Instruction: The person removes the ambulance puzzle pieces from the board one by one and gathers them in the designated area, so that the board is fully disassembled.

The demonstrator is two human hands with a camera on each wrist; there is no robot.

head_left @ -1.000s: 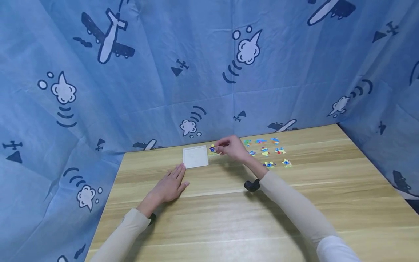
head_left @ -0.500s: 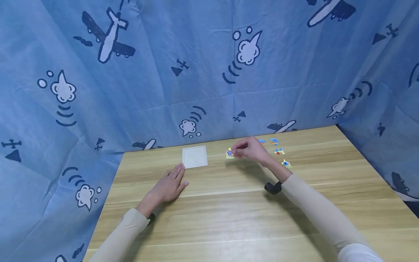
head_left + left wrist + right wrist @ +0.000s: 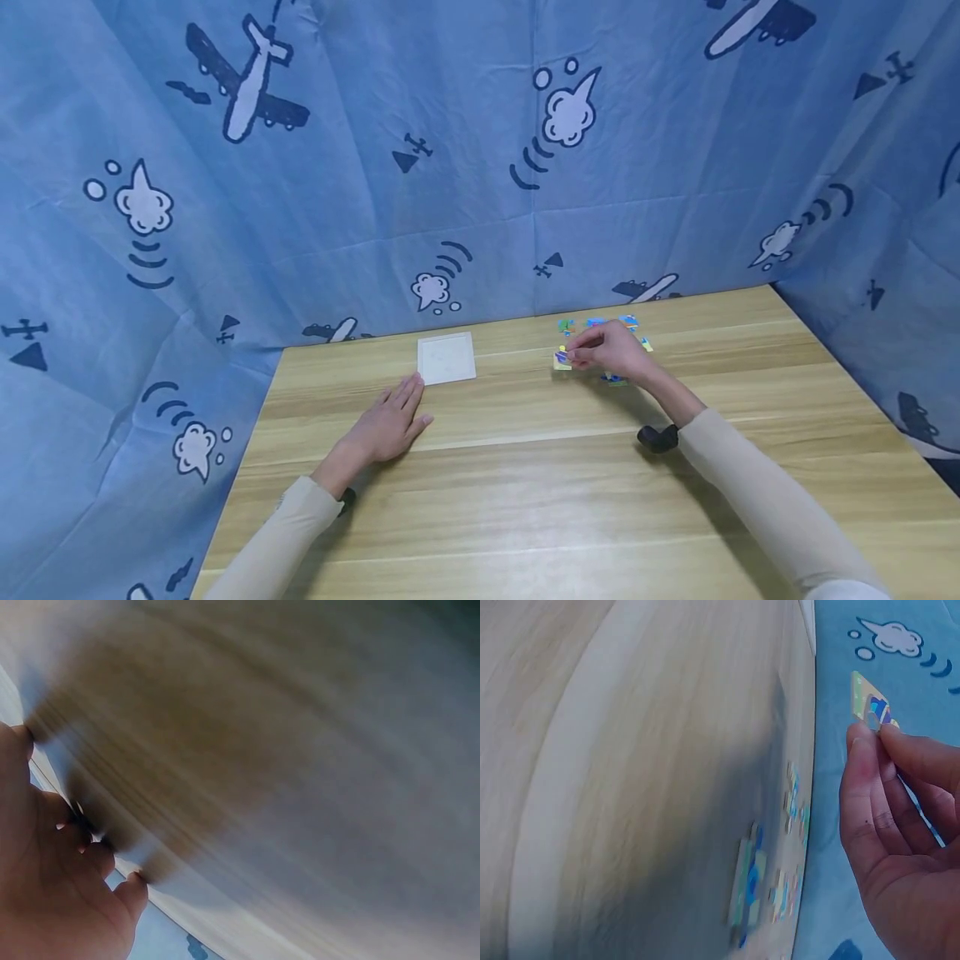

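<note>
Between thumb and fingertips my right hand pinches a yellow and blue jigsaw puzzle piece. The right wrist view shows that piece raised off the table, held by its edge. Several other colourful puzzle pieces lie on the table behind and under my right hand, which hides some of them. My left hand rests flat on the table, its fingertips at the lower left corner of a white square puzzle tray. In the left wrist view the left hand appears with its fingers extended along the tabletop.
The wooden table reaches back to a blue curtain printed with planes and clouds. A dark wrist-worn device hangs under my right wrist, close above the table.
My right hand has moved right, away from the tray, carrying the puzzle piece to the front left of the other pieces. My left hand has stayed in place.
</note>
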